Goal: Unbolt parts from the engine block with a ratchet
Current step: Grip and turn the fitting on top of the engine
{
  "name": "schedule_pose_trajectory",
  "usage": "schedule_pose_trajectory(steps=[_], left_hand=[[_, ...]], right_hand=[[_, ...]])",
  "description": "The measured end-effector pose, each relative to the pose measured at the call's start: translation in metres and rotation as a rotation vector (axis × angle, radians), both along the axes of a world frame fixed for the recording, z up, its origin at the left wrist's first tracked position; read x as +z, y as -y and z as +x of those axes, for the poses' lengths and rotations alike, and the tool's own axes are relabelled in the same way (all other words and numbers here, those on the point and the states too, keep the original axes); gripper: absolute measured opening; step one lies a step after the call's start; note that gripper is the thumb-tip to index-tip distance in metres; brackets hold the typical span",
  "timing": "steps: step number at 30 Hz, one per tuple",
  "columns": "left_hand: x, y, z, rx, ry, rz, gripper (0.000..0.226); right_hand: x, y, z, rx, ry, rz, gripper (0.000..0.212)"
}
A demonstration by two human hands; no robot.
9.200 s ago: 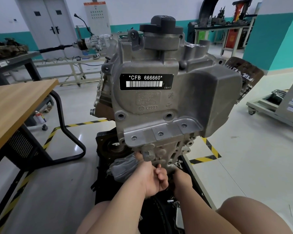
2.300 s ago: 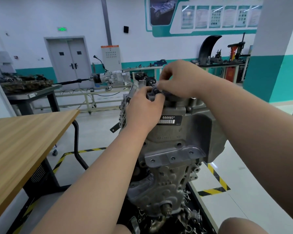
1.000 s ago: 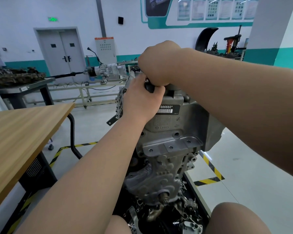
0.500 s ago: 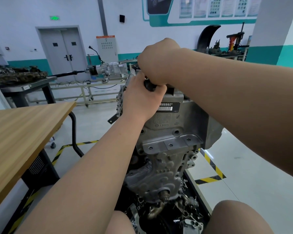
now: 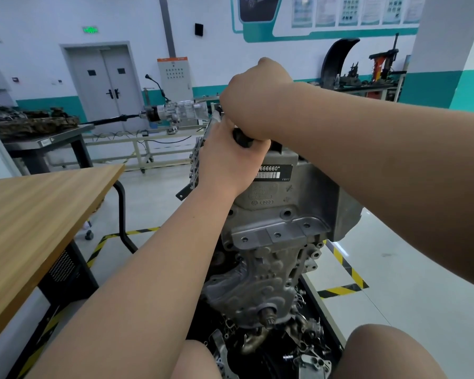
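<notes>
Head view: a grey cast-metal engine block stands upright in the centre of the frame, with a black barcode label near its top. At the block's 12 o'clock edge, both hands meet on a black rounded part. The left hand curls around it from the 7 o'clock side. The right hand clenches over it from above. A light wooden desk lies at 9 o'clock, apart from the block.
</notes>
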State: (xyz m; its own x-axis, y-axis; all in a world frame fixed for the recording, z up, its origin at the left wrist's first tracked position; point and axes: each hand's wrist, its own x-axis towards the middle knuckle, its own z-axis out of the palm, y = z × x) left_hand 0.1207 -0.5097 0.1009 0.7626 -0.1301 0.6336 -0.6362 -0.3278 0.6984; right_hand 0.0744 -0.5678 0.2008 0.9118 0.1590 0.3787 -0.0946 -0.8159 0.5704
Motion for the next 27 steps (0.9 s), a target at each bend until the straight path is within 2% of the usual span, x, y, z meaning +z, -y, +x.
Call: schedule_pose_trajectory(steps=[6, 10, 14, 19, 22, 25, 27], left_hand=[[-0.0006, 0.0, 0.0014, -0.02, 0.002, -0.004, 0.025], [-0.0005, 0.0004, 0.0009, -0.004, -0.003, 0.01, 0.037], [-0.0008, -0.0003, 0.0007, -0.021, -0.012, -0.007, 0.025], [-0.0005, -0.0006, -0.0005, -0.011, 0.01, -0.006, 0.024], [-0.0007, -0.0007, 0.0007, -0.008, 0.01, 0.002, 0.028], [-0.0009, -0.0006, 0.0011, 0.001, 0.011, 0.01, 0.038], [-0.0007, -0.0007, 0.0004, 0.006, 0.01, 0.01, 0.037]], right_hand=[[-0.0015, 0.0, -0.0005, -0.031, 0.024, -0.063, 0.026], [0.0039, 0.0019, -0.0023, -0.045, -0.033, -0.033, 0.026], [0.002, 0.0, -0.0005, -0.039, -0.044, -0.03, 0.029], [0.0008, -0.0026, -0.0003, -0.092, -0.016, -0.088, 0.028], [0.0, -0.0002, -0.0002, -0.101, -0.021, -0.103, 0.027], [0.0019, 0.0014, -0.0002, -0.062, -0.053, -0.033, 0.029], [0.0023, 0.0003, -0.001, -0.056, -0.054, -0.014, 0.03]])
